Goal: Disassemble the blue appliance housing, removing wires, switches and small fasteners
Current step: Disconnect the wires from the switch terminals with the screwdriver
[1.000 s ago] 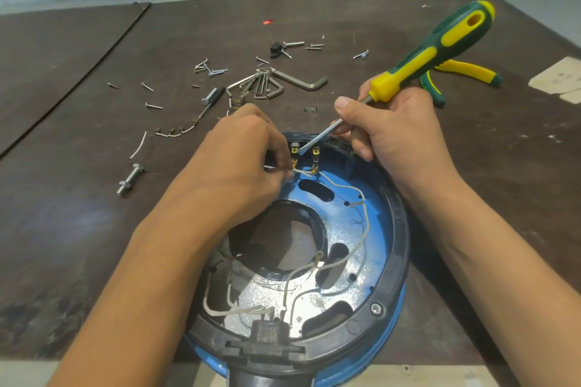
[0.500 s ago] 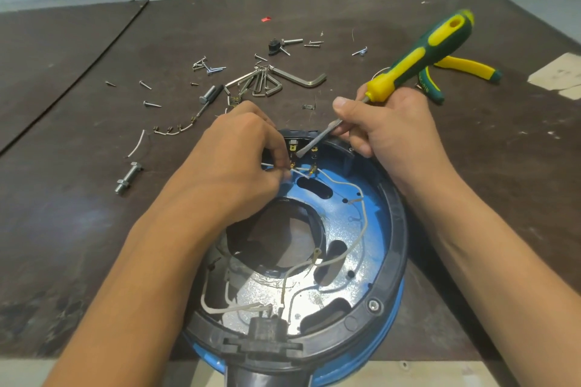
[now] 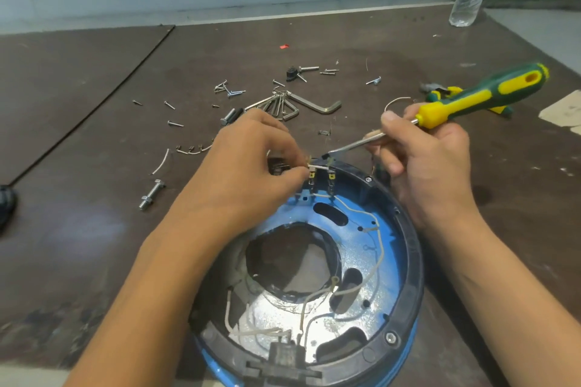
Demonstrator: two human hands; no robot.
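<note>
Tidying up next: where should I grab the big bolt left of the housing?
Pinch the bolt across its bare shank, between head and nut, coming from straight above: it lies flat on the table with both long sides free.

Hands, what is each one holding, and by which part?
Right hand grips the screwdriver by its shaft, just below the handle. Left hand pinches a white wire at its terminal end.

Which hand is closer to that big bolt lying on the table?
Left. The left hand is just right of the bolt, pinching a wire; the right hand, holding the screwdriver, sits farther right.
</note>
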